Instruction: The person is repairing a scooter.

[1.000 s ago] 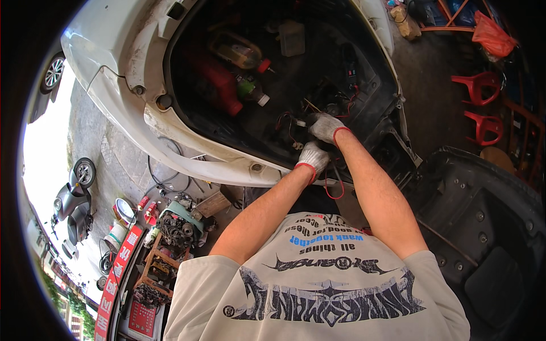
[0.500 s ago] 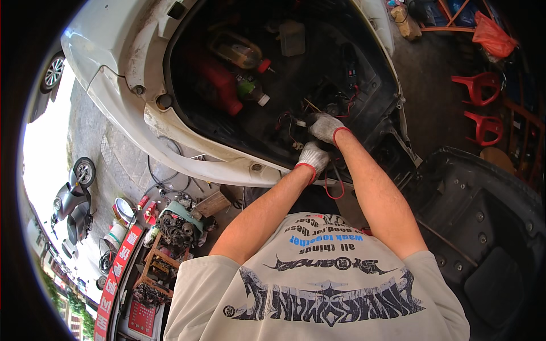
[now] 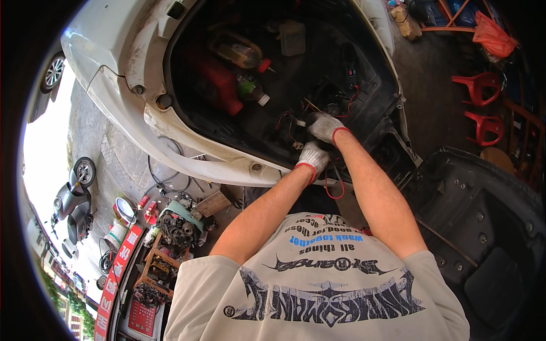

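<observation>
Both my hands wear white knit gloves with red cuffs and work inside the dark storage compartment (image 3: 284, 68) of a white scooter body (image 3: 187, 153). My right hand (image 3: 325, 127) is closed among thin wires (image 3: 287, 118), close to a small white connector (image 3: 300, 123). Just below it, my left hand (image 3: 314, 154) is closed by the compartment's near rim, next to another pale connector (image 3: 297, 146). What the fingers of either hand grip is hidden. A red wire loop (image 3: 335, 196) hangs beside my left wrist. Farther in lies a dark device (image 3: 351, 73) with a red lead (image 3: 355, 96).
In the compartment lie a bottle with a red cap (image 3: 236, 51), a green-labelled bottle (image 3: 248, 89), a red container (image 3: 224, 91) and a clear box (image 3: 292, 38). The black seat (image 3: 483, 227) stands at right. Parts fill a rack (image 3: 162, 258) at left; red chairs (image 3: 483, 88) stand far right.
</observation>
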The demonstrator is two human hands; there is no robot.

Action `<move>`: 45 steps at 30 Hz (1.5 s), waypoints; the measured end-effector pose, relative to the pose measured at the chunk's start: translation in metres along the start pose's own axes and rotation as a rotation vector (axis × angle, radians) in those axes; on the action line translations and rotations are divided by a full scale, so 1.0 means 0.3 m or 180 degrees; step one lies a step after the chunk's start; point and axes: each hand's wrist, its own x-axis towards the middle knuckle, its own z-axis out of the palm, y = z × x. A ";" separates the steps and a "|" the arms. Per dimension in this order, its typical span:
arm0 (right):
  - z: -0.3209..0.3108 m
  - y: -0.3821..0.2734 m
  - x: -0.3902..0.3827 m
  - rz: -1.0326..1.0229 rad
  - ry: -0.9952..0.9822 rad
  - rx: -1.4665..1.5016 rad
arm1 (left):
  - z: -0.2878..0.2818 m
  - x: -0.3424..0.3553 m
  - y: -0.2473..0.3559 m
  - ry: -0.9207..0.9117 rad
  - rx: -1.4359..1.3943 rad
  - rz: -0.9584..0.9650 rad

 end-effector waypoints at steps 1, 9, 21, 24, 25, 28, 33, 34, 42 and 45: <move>-0.005 -0.007 -0.004 0.0007 -0.0005 0.0032 | -0.002 -0.005 0.007 0.0013 -0.0012 -0.0045; 0.001 -0.019 -0.002 0.0073 0.0048 0.0108 | -0.004 -0.014 0.016 0.0028 0.0024 0.0047; 0.007 -0.038 0.010 0.0245 -0.0023 0.0088 | -0.013 -0.009 0.008 0.0036 0.0227 -0.0072; 0.007 -0.036 0.005 0.0278 0.0037 0.0125 | -0.015 -0.014 0.025 0.0052 0.0639 0.0057; 0.008 -0.036 0.004 0.0279 0.0065 0.0123 | -0.016 -0.016 0.029 0.0040 0.0690 0.0076; 0.016 -0.026 0.011 0.0297 0.0086 0.0113 | -0.013 -0.019 0.030 0.0021 0.0650 0.0095; 0.021 -0.026 0.020 0.0282 0.0011 0.0068 | -0.007 -0.004 -0.004 0.0057 0.0465 0.0170; 0.025 -0.021 0.020 0.0185 0.0094 0.0066 | -0.003 0.000 -0.006 0.0077 0.0318 0.0079; 0.029 -0.009 0.026 0.0367 -0.0005 0.0143 | 0.001 0.009 -0.021 0.0078 0.0226 0.0005; 0.033 0.003 0.031 0.0406 0.0036 0.0178 | 0.003 0.008 -0.014 0.0129 0.0305 0.0238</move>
